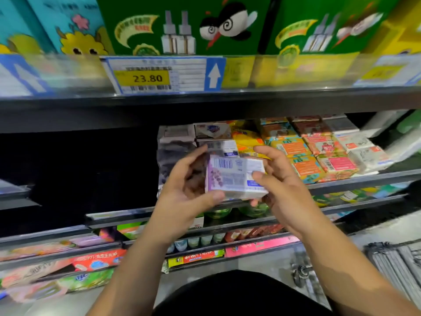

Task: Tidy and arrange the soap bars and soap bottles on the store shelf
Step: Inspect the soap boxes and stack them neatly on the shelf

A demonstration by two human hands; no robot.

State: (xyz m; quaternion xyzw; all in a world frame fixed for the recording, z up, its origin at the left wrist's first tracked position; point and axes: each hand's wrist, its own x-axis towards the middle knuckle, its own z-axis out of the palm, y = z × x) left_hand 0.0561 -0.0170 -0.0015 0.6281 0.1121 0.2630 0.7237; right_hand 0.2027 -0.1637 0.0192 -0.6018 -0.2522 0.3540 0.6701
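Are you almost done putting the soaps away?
Partly. The orange soap bars already sit in neat rows on the shelf. The left hand and right hand hold a purple-and-white soap box, not yet shelved. I can't make out any soap bottles.

Two hands (pixel 189 181) (pixel 283 179), one soap box (pixel 232 179)

Your mid shelf (pixel 364 177) carries soap in rows, L to R: white/blue boxes (pixel 213 132) stacked, yellow packs (pixel 247 139), orange-teal packs (pixel 296 153), pink-red packs (pixel 330 158), white packs (pixel 362 151). Upper shelf (pixel 273 98) carries green boxes (pixel 141 10), w/ a 23.80 price tag (pixel 159 75) on its rim.
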